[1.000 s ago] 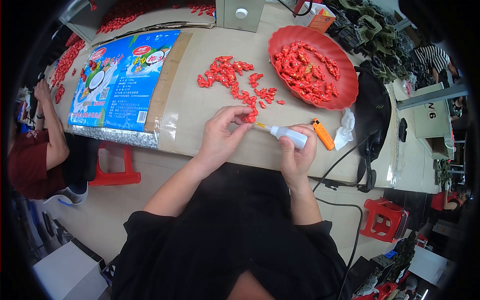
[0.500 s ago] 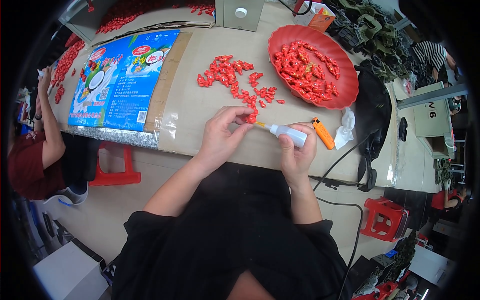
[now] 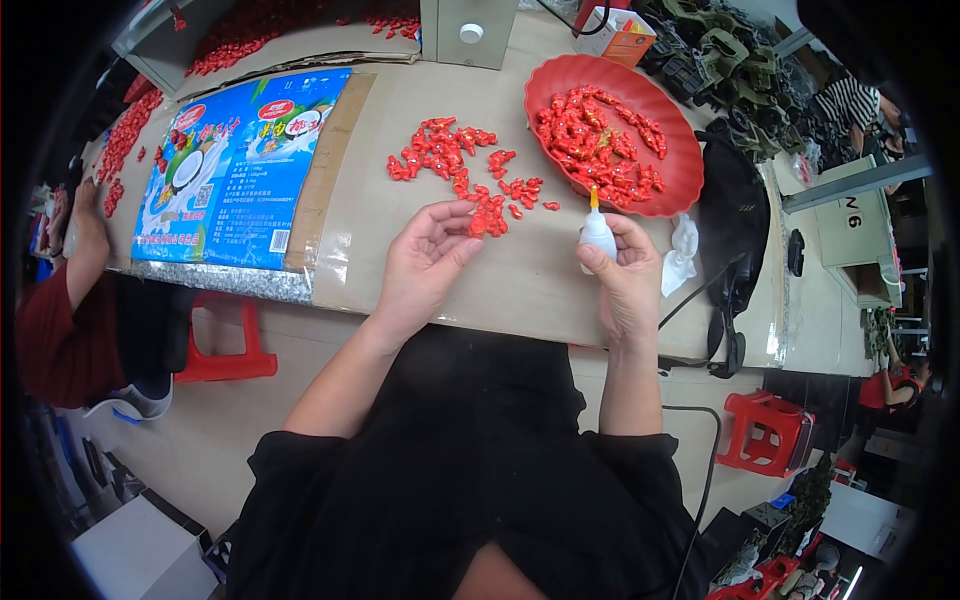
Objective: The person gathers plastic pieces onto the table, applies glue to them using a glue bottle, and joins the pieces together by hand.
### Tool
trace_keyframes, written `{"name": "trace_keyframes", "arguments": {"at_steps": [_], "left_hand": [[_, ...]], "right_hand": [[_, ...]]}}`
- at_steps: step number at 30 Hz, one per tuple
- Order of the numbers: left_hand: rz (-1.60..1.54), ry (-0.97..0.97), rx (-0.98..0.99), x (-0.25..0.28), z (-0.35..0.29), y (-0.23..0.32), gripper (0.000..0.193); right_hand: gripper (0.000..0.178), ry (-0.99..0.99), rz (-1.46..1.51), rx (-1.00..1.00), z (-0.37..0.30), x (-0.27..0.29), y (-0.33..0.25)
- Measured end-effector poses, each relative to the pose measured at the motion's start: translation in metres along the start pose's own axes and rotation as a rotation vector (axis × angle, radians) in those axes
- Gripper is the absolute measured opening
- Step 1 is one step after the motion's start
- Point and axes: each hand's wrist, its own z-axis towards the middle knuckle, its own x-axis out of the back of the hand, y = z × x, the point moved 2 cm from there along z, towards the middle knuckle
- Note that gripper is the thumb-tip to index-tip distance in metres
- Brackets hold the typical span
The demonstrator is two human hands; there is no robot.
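Note:
My left hand (image 3: 425,262) pinches a small glossy red figurine (image 3: 487,216) between thumb and fingers, just above the table (image 3: 370,270). In my right hand (image 3: 630,270) is a white squeeze bottle (image 3: 598,236) with a narrow yellow nozzle, held upright with the tip pointing up and away from the figurine. Beyond my left hand lies a loose cluster of similar red figurines (image 3: 438,152). A scalloped red bowl (image 3: 668,100) at the far right holds many more of them.
Crumpled white tissue (image 3: 680,262) lies right of my right hand, beside a black bag (image 3: 735,220). Flattened blue printed cardboard (image 3: 225,170) covers the table's left part. A co-worker's arm (image 3: 88,245) rests at the far left. Red stools (image 3: 765,432) stand on the floor.
My right hand has drawn the bottle back to the right and turned its nozzle upward, off the figurine. The left hand still holds the figurine. The orange lighter is now hidden from sight.

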Motion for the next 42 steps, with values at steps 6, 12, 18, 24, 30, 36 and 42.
{"name": "trace_keyframes", "arguments": {"at_steps": [6, 12, 18, 24, 30, 36, 42], "left_hand": [[-0.055, -0.008, 0.006, 0.004, 0.001, 0.000, 0.034], [-0.079, -0.038, 0.025, 0.007, 0.000, -0.004, 0.033], [-0.113, -0.071, 0.039, 0.004, 0.000, -0.003, 0.032], [-0.108, -0.078, 0.043, 0.004, -0.001, -0.003, 0.031], [-0.090, -0.162, 0.069, 0.003, -0.001, -0.001, 0.026], [-0.010, -0.212, 0.112, -0.001, -0.002, 0.001, 0.024], [-0.030, -0.220, 0.190, -0.007, -0.008, -0.004, 0.026]], "right_hand": [[0.021, -0.009, -0.473, 0.057, 0.017, -0.002, 0.004], [0.025, 0.044, -1.355, 0.337, 0.024, -0.032, 0.001], [0.026, 0.061, -1.418, 0.261, 0.028, -0.039, 0.003], [0.021, -0.028, -1.458, 0.278, 0.029, -0.032, 0.004], [0.013, -0.051, -0.317, -0.247, 0.013, -0.020, 0.006], [0.011, -0.135, 0.187, -0.305, -0.003, -0.021, 0.020], [0.011, -0.213, 0.306, -0.327, -0.009, -0.025, 0.021]]}}
